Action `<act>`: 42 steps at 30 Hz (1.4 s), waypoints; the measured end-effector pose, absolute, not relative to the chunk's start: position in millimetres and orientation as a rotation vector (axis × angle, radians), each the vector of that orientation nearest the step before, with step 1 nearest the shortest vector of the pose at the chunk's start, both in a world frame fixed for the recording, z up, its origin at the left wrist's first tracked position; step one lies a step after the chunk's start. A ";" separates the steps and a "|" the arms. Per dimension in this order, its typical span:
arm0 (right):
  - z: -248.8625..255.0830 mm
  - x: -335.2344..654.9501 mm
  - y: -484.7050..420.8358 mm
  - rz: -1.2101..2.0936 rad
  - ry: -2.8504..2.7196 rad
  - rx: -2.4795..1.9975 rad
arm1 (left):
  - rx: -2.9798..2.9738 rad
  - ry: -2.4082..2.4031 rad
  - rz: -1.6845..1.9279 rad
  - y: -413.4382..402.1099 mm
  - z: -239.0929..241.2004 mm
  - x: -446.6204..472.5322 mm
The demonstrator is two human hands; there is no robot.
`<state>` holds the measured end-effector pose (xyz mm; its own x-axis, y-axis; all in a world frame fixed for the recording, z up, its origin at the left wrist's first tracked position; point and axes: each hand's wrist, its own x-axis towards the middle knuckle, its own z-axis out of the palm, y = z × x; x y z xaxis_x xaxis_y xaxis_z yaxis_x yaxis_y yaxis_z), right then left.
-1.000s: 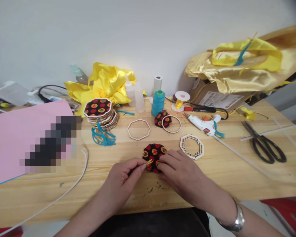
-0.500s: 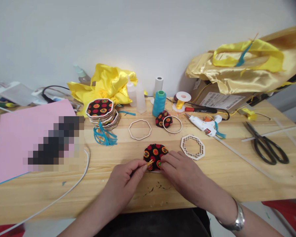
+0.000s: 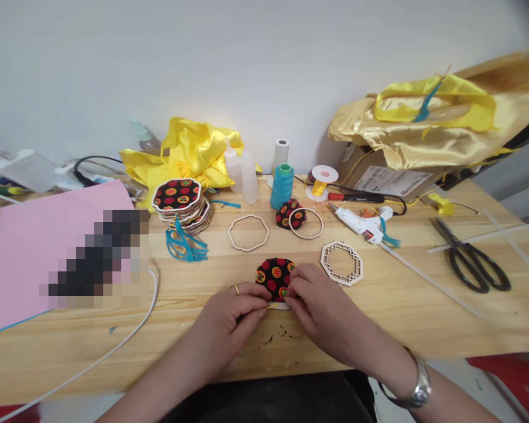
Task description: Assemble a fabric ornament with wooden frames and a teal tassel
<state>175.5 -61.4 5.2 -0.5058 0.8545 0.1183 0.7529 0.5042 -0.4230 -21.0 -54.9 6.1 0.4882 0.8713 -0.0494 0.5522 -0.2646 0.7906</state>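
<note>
Flowered black fabric piece (image 3: 277,273), rounded in outline, lies near the middle of the bench's front edge, between two bare hands. The left hand (image 3: 229,311) appears to pinch a short yellow cord (image 3: 272,306) between thumb and fingertips at the piece's lower edge, where a pale rim (image 3: 281,306) shows. The right hand (image 3: 321,299) grips the lower right of the piece, thumb at the rim and fingers bent over the cloth; some fingertips are hidden.

For neat work, the right hand would best hold the piece flat against the bench (image 3: 423,317) while the left lays the cord squarely at the rim. A light, close pinch near the cord's end should stop it from twisting; a hard pull could shift the cloth.

Just beyond the right hand lies an octagonal lattice frame (image 3: 325,264). Farther back are a scalloped frame (image 3: 248,249) and a blue thread cone (image 3: 282,188). A white glue gun (image 3: 357,223) rests toward the back right, and black scissors (image 3: 464,245) lie nearer the bench's right edge, well apart from both hands.
</note>
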 end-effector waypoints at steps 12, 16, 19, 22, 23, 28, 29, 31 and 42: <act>17.6 194.1 -50.8 0.548 -2.213 -1.519 | 2.047 1.172 0.570 -50.6 -4.4 -22.3; 20.8 246.7 -28.3 -0.104 -2.084 -1.855 | 2.108 1.168 0.617 -48.6 -7.4 -24.0; 25.4 288.5 -10.9 -0.261 -2.059 -2.060 | 2.161 1.160 0.623 -47.0 -6.8 -24.1; 32.1 317.1 4.0 -0.151 -2.147 -2.040 | 2.196 1.143 0.651 -45.4 -7.6 -24.2; 34.0 323.6 8.1 -0.114 -2.148 -2.041 | 2.207 1.141 0.662 -44.9 -8.1 -24.2; 34.4 340.6 21.4 0.068 -1.969 -2.246 | 2.238 1.117 0.705 -44.3 -8.9 -24.0; 32.5 341.3 22.6 0.119 -1.948 -2.278 | 2.237 1.107 0.713 -44.6 -8.8 -24.1; 28.4 340.7 24.0 0.209 -1.928 -2.307 | 2.232 1.096 0.723 -45.2 -8.9 -24.7; 60.6 378.7 -0.1 0.078 -1.636 -2.478 | 2.165 1.127 0.705 -48.4 -13.7 -25.7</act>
<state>378.7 -0.1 60.6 0.3965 0.9166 0.0505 0.9077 -0.3832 -0.1710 -25.7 -48.4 -13.7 0.5002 0.8468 0.1808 0.5333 -0.4658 0.7062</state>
